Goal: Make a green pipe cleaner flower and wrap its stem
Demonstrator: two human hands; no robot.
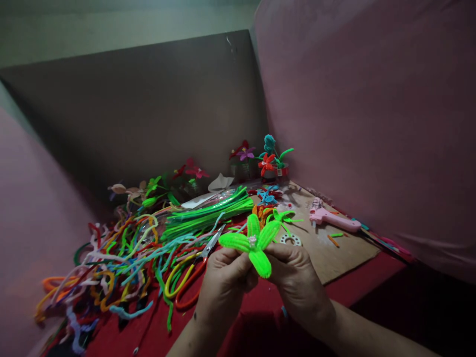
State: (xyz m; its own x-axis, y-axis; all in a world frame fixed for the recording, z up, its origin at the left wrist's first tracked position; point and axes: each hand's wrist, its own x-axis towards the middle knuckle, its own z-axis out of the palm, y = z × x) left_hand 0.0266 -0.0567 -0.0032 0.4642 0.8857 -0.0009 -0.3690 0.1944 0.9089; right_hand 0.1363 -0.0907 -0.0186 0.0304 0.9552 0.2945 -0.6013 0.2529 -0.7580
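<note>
Between my two hands is a bright green pipe-cleaner flower (266, 237), its petals spread and a small pale, bead-like centre facing me. My left hand (226, 277) pinches it from the left, below a petal. My right hand (297, 277) has its fingers closed on it from the right. The flower hides the fingertips and whatever lies behind it. Just left of my left hand lie scissors (201, 270) with red and yellow handles. Behind my right hand are a white ring with holes (290, 240) and another green pipe-cleaner piece (283, 216).
Tangled coloured pipe cleaners (126, 267) cover the left side, with a green bundle (211, 210) behind. A pink glue gun (334, 219) lies on a brown board (349, 253) at right. Finished flowers in small pots (268, 171) stand at the back, near the wall.
</note>
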